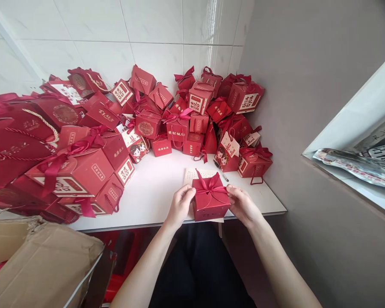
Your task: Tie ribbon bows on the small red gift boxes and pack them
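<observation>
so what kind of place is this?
Probably a home or small-shop packing corner: a white tabletop against a white tiled wall, heaped with red paper gift boxes, a brown cardboard carton beside it. The left hand and right hand hold one red ribbon-tied paper box.

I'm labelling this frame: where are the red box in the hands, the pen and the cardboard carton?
red box (210,207), head view, on its front face
pen (221,171), head view, mid-barrel
cardboard carton (41,261), head view, on its top flap

Gift box (210,204), lower centre: matt red card, satin ribbon (211,185). Table (160,192): smooth white, slight sheen. Wall tiles (154,30), upper frame: glossy white. Carton (41,261), lower left: matt brown corrugated cardboard.
</observation>
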Available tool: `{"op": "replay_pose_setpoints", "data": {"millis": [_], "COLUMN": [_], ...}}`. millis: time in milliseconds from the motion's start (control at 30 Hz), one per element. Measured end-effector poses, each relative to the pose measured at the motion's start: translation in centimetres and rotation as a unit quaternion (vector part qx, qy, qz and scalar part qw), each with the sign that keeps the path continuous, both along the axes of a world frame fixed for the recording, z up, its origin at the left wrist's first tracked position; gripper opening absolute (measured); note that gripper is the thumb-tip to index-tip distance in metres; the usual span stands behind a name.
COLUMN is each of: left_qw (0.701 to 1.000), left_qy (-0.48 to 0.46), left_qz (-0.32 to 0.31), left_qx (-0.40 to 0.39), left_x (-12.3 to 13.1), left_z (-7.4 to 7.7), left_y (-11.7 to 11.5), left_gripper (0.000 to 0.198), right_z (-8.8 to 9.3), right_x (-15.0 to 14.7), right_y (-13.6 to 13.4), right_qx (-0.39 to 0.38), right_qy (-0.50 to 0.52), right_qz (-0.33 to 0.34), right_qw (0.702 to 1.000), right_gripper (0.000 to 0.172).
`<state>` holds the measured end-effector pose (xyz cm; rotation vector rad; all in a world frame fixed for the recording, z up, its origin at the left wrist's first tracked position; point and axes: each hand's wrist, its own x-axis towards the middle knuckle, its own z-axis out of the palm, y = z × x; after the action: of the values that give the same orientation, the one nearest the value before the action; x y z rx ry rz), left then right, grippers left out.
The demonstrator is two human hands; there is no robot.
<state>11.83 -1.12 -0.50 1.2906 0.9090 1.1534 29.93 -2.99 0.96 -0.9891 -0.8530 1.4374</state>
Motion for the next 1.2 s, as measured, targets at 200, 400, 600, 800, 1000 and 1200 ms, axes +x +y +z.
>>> {"op": "replay_pose_setpoints", "data": {"millis": [200, 400, 600, 800, 1000, 1200], "left_qw": [0.998, 1.000, 0.995, 0.993, 0.975, 0.969], "left_qy": [-0.046, 0.024, 0.047, 0.085, 0.142, 0.137], "left_qz": [0.029, 0.010, 0.075, 0.065, 0.147, 0.180], "left_qx": [-0.015, 0.010, 0.050, 0.056, 0.084, 0.096], "left_x": [0.7, -0.8, -1.2, -0.5, -2.0, -1.7], "left_z": [-0.4, -0.3, -0.1, 0.2, -0.2, 0.8], "left_y": [-0.4, 0.0, 1.4, 0.4, -2.0, 1.9], "left_gripper": [0.032, 0.031, 0.030, 0.025, 0.034, 0.023], "right_z": [-0.8, -1.1, -1.4, -2.6, -3.3, -2.9], "right_x": [-0.2, 0.6, 0.4, 0.0, 1.7, 1.0], "right_y": [0.1, -0.8, -3.3, -2.3, -0.8, -2.4], "right_qx": [0.004, 0.027, 0.084, 0.098, 0.129, 0.168], "right_qy": [0.026, -0.043, -0.215, -0.310, -0.289, -0.347], "right_qz": [-0.006, -0.004, -0.074, -0.116, -0.230, -0.193], "right_qw": [1.000, 0.999, 0.970, 0.939, 0.920, 0.902], "right_gripper": [0.047, 0.039, 0.071, 0.067, 0.050, 0.063]}}
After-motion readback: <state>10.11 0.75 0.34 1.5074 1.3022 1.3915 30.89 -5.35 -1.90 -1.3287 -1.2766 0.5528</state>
